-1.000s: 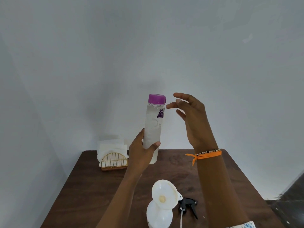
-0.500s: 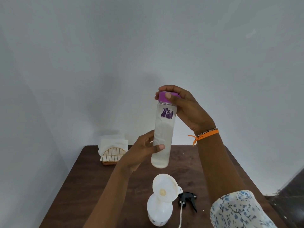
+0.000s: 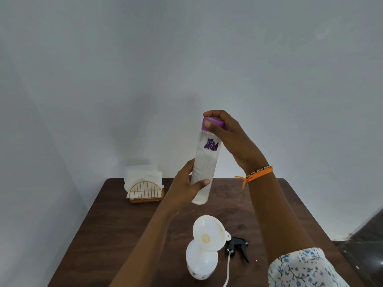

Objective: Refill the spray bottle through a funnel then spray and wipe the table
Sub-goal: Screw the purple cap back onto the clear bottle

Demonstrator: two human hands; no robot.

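Observation:
A clear water bottle (image 3: pixel 204 166) with a purple cap (image 3: pixel 215 122) is held upright in the air above the table. My left hand (image 3: pixel 187 187) grips its lower body. My right hand (image 3: pixel 226 131) curls over the purple cap from above. Below them a white spray bottle (image 3: pixel 200 264) stands on the dark wooden table (image 3: pixel 124 235) with a white funnel (image 3: pixel 208 232) set in its neck. The black spray trigger head (image 3: pixel 237 246) with its white tube lies on the table just right of the spray bottle.
A gold wire holder with white napkins (image 3: pixel 144 186) stands at the table's back left corner. White walls close in behind and on the left. A dark floor shows at the lower right past the table edge.
My right hand went from open beside the cap to gripping it. The bottle has shifted slightly right and tilted a little, with my left hand still around its lower part.

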